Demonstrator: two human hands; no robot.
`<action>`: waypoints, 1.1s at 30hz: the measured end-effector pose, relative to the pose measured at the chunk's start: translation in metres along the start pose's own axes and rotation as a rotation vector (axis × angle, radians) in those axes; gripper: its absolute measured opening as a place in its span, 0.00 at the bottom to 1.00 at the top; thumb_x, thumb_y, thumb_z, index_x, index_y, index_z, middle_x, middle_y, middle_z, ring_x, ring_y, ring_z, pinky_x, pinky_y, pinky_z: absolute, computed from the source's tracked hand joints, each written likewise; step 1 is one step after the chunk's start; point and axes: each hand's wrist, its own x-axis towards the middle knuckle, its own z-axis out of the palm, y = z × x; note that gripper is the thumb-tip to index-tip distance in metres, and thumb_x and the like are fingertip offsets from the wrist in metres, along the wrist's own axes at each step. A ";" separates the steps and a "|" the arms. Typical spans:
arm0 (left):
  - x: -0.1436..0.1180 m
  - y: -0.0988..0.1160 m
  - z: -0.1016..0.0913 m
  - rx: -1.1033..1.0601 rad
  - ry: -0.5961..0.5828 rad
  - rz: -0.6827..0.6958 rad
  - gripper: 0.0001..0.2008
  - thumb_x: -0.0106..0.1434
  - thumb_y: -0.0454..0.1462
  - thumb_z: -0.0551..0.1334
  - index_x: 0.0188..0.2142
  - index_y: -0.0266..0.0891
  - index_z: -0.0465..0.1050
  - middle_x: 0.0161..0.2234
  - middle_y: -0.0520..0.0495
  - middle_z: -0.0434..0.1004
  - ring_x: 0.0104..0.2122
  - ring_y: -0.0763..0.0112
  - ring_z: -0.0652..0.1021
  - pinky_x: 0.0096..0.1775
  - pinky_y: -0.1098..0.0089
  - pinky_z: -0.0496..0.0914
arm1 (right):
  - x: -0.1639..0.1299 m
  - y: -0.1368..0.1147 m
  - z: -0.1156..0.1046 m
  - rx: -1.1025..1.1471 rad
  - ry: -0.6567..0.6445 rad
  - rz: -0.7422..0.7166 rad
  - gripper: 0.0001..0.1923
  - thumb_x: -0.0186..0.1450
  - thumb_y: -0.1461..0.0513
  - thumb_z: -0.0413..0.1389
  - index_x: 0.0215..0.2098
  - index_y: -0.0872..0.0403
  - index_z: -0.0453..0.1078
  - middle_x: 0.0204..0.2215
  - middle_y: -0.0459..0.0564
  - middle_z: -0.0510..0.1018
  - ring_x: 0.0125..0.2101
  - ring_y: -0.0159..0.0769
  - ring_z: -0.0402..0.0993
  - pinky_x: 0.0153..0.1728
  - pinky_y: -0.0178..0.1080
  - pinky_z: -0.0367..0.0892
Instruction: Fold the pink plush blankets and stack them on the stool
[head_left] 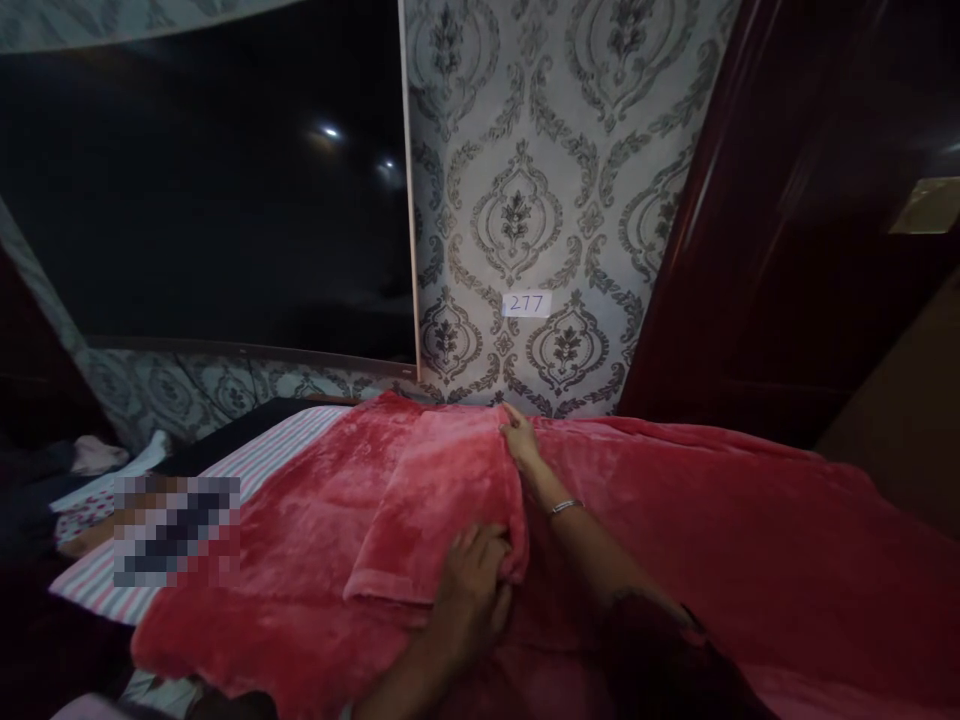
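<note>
A folded red plush cloth [439, 490], pinkish where its pile catches the light, lies flat on a larger red plush blanket [675, 510]. Whether the folded piece is part of that blanket I cannot tell. At its far right corner, my right hand [519, 440], with a silver bracelet on the wrist, pinches the edge between thumb and fingers. My left hand [476, 575] is at the near right corner, fingers curled onto the folded edge. The underside of its grip is hidden.
A striped sheet [277, 450] shows under the blanket's left side. Beyond stand a large dark television [210, 200] and patterned wallpaper with a paper label [526, 304] reading 277. A dark red glossy panel [787, 200] rises at right. Clothes [97, 455] lie far left.
</note>
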 end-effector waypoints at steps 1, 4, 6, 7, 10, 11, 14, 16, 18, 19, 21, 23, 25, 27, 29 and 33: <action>0.002 0.004 0.005 -0.007 -0.019 0.011 0.11 0.57 0.26 0.56 0.38 0.41 0.66 0.43 0.43 0.76 0.40 0.60 0.74 0.41 0.61 0.67 | 0.001 0.000 -0.010 -0.012 0.021 -0.022 0.35 0.49 0.65 0.54 0.57 0.51 0.70 0.57 0.50 0.76 0.51 0.40 0.74 0.49 0.39 0.72; 0.001 0.016 0.023 -0.050 -0.153 -0.008 0.12 0.55 0.26 0.58 0.38 0.41 0.67 0.42 0.44 0.77 0.40 0.60 0.74 0.42 0.61 0.68 | -0.006 0.007 -0.046 -0.060 0.072 -0.018 0.32 0.50 0.64 0.56 0.55 0.52 0.72 0.50 0.51 0.80 0.49 0.42 0.76 0.47 0.40 0.73; -0.005 0.022 0.032 -0.061 -0.254 -0.027 0.14 0.54 0.26 0.59 0.39 0.40 0.68 0.43 0.45 0.77 0.41 0.60 0.74 0.43 0.61 0.68 | -0.016 0.017 -0.067 -0.094 0.092 0.028 0.31 0.50 0.64 0.58 0.54 0.54 0.73 0.41 0.52 0.83 0.43 0.45 0.79 0.42 0.42 0.75; -0.009 0.025 0.036 -0.052 -0.293 -0.032 0.15 0.54 0.26 0.59 0.40 0.40 0.68 0.43 0.45 0.77 0.41 0.60 0.74 0.43 0.60 0.68 | -0.021 0.021 -0.074 -0.107 0.095 0.052 0.31 0.50 0.63 0.58 0.54 0.54 0.72 0.37 0.51 0.83 0.40 0.45 0.79 0.39 0.42 0.75; -0.015 0.029 0.037 -0.007 -0.345 -0.025 0.15 0.55 0.26 0.59 0.43 0.40 0.69 0.45 0.44 0.76 0.43 0.59 0.74 0.45 0.59 0.68 | -0.027 0.031 -0.083 -0.120 0.089 0.095 0.33 0.52 0.62 0.59 0.57 0.53 0.70 0.32 0.48 0.82 0.34 0.41 0.79 0.35 0.40 0.75; -0.014 0.030 0.036 -0.002 -0.351 -0.023 0.15 0.56 0.27 0.60 0.42 0.40 0.69 0.45 0.44 0.76 0.43 0.59 0.73 0.45 0.59 0.68 | -0.027 0.033 -0.083 -0.116 0.085 0.102 0.33 0.52 0.62 0.59 0.58 0.52 0.69 0.32 0.47 0.82 0.33 0.40 0.79 0.34 0.40 0.75; -0.007 0.032 0.031 -0.027 -0.344 -0.022 0.12 0.57 0.27 0.61 0.40 0.40 0.69 0.43 0.46 0.76 0.41 0.60 0.73 0.44 0.59 0.68 | -0.024 0.031 -0.079 -0.099 0.073 0.120 0.36 0.53 0.63 0.59 0.61 0.52 0.66 0.35 0.48 0.82 0.33 0.39 0.79 0.34 0.39 0.75; 0.000 0.034 0.032 -0.032 -0.312 -0.019 0.10 0.59 0.28 0.61 0.39 0.40 0.69 0.41 0.46 0.76 0.40 0.60 0.73 0.42 0.59 0.68 | -0.022 0.028 -0.078 -0.088 0.073 0.126 0.38 0.52 0.64 0.59 0.62 0.52 0.64 0.37 0.49 0.82 0.34 0.39 0.79 0.35 0.39 0.75; 0.005 0.039 0.035 -0.019 -0.313 -0.017 0.08 0.61 0.28 0.60 0.39 0.40 0.69 0.39 0.46 0.76 0.39 0.60 0.73 0.42 0.58 0.69 | -0.022 0.024 -0.080 -0.078 0.079 0.126 0.39 0.52 0.64 0.59 0.63 0.52 0.63 0.39 0.49 0.82 0.36 0.39 0.79 0.37 0.39 0.75; 0.007 0.042 0.037 -0.007 -0.338 -0.015 0.07 0.61 0.29 0.59 0.39 0.39 0.70 0.39 0.45 0.76 0.40 0.59 0.74 0.42 0.58 0.70 | -0.023 0.023 -0.082 -0.075 0.080 0.127 0.39 0.52 0.64 0.59 0.63 0.52 0.63 0.39 0.49 0.82 0.37 0.40 0.79 0.38 0.39 0.75; 0.007 0.049 0.040 0.012 -0.410 -0.014 0.08 0.62 0.29 0.58 0.40 0.39 0.71 0.41 0.43 0.77 0.41 0.57 0.75 0.42 0.55 0.72 | -0.028 0.020 -0.086 -0.074 0.073 0.138 0.38 0.52 0.63 0.60 0.62 0.53 0.64 0.37 0.49 0.82 0.37 0.41 0.79 0.39 0.41 0.75; 0.007 0.054 0.036 -0.017 -0.463 -0.024 0.10 0.60 0.30 0.59 0.42 0.40 0.72 0.44 0.41 0.77 0.43 0.54 0.75 0.45 0.53 0.73 | -0.036 0.019 -0.089 -0.077 0.059 0.156 0.38 0.52 0.62 0.61 0.62 0.53 0.64 0.36 0.49 0.82 0.36 0.42 0.79 0.40 0.43 0.75; 0.008 0.053 0.025 -0.122 -0.458 -0.040 0.15 0.59 0.32 0.62 0.47 0.41 0.72 0.48 0.40 0.77 0.47 0.52 0.76 0.49 0.51 0.72 | -0.047 0.018 -0.091 -0.078 0.048 0.170 0.39 0.52 0.62 0.62 0.62 0.52 0.64 0.37 0.50 0.82 0.39 0.44 0.79 0.42 0.45 0.75; 0.009 0.041 0.006 -0.224 -0.386 -0.077 0.18 0.60 0.34 0.62 0.51 0.42 0.71 0.51 0.40 0.77 0.50 0.52 0.76 0.53 0.51 0.71 | -0.062 0.019 -0.093 -0.075 0.029 0.172 0.40 0.52 0.61 0.62 0.63 0.51 0.62 0.42 0.51 0.82 0.43 0.45 0.79 0.45 0.46 0.75; 0.009 0.017 -0.016 -0.223 -0.255 -0.158 0.15 0.64 0.36 0.58 0.50 0.42 0.71 0.51 0.41 0.77 0.51 0.54 0.76 0.55 0.51 0.69 | -0.079 0.021 -0.095 -0.076 -0.017 0.154 0.42 0.52 0.60 0.63 0.64 0.50 0.61 0.48 0.52 0.81 0.48 0.46 0.77 0.49 0.47 0.73; -0.005 -0.055 -0.057 -0.050 -0.002 -0.485 0.14 0.63 0.43 0.57 0.44 0.39 0.72 0.44 0.39 0.78 0.47 0.55 0.77 0.52 0.52 0.71 | -0.114 0.023 -0.103 -0.108 -0.139 0.087 0.46 0.50 0.56 0.66 0.65 0.49 0.59 0.59 0.54 0.73 0.57 0.49 0.70 0.58 0.50 0.65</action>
